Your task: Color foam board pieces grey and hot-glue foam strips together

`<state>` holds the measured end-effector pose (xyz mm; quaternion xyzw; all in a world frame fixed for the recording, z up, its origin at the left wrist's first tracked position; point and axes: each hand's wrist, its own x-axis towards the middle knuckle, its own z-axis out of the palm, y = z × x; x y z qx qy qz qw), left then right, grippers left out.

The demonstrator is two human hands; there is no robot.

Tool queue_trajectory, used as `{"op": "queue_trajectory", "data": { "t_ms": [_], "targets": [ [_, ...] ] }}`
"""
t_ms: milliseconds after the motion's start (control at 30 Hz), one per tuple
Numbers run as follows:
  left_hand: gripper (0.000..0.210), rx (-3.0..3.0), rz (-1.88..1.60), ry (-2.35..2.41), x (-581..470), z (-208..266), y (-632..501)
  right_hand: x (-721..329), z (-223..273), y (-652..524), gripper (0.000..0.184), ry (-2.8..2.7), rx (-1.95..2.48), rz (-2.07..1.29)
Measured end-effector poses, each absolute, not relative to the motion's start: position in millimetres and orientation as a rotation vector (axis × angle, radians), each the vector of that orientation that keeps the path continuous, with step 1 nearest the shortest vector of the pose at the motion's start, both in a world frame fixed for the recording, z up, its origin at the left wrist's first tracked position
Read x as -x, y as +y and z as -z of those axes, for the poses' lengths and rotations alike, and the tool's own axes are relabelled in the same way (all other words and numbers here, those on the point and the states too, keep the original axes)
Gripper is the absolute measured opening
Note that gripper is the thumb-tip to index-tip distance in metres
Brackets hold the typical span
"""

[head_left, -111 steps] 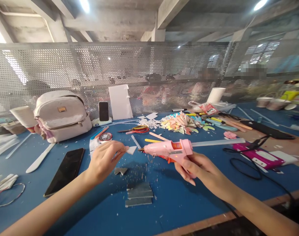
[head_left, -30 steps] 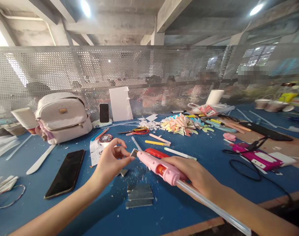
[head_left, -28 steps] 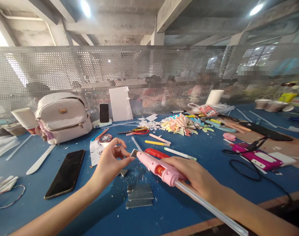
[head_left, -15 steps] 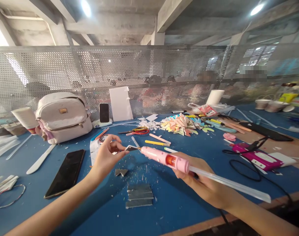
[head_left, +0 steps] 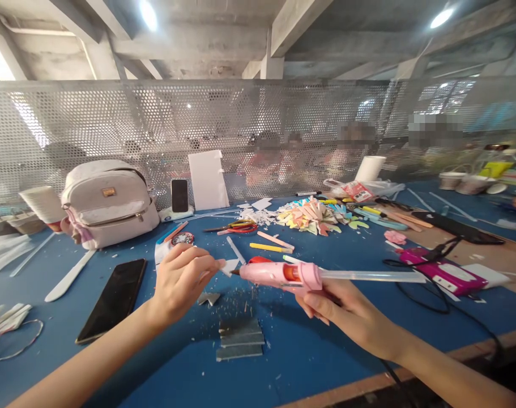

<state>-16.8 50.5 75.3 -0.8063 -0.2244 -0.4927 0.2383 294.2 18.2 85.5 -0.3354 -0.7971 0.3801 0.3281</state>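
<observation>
Worked at a blue desk (head_left: 168,368), facing a perforated screen (head_left: 156,113). Included, at far left near the screen, one pale backpack (head_left: 107,215), upright. Included, beyond the hands, one heap of coloured paper scraps (head_left: 312,214). Held in the right hand (head_left: 346,317), clear of the desk: one pink glue gun (head_left: 266,275), long axis nearly level from side to side, nozzle (head_left: 236,272) to the left, clear glue stick (head_left: 376,276) out of the back to the right; fingers wrapped about the handle under the rear of the barrel, trigger hidden from view. Listed left of the left forearm: one dark phone (head_left: 113,300), flat. Listed nearer the body, below the nozzle: several grey strips (head_left: 241,340), side by side. Pinched in the left hand (head_left: 183,283), between thumb and fingertips: one small white piece (head_left: 229,266), pointed, just right of those fingertips and in front of the nozzle; nearer the left hand, well apart from the right. Could not tell contact from a narrow gap at the nozzle, nor read the piece's own long axis.
</observation>
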Motion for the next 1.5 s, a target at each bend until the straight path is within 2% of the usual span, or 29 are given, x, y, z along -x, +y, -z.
{"op": "queue_trajectory", "data": {
  "t_ms": [233, 700, 1000, 1500],
  "targets": [
    [0.004, 2.202, 1.258, -0.579, 19.8, -71.5, 51.8, -293.7, -87.7, 19.8, 0.051, -2.126, 0.89, -1.012],
    [0.009, 2.168, 1.095, -0.518, 24.0, -72.3, 50.7, -295.4, -83.6, 26.2, 0.035, -2.066, 0.861, -1.025],
    [0.007, 2.16, 1.098, -0.552, 30.4, -69.2, 57.4, -300.7, -89.6, 27.6, 0.044, -2.002, 0.765, -1.012],
    [0.009, 2.2, 1.168, -0.569, 27.5, -67.4, 55.0, -292.5, -88.3, 26.4, 0.041, -2.058, 0.822, -1.001]
  ]
}}
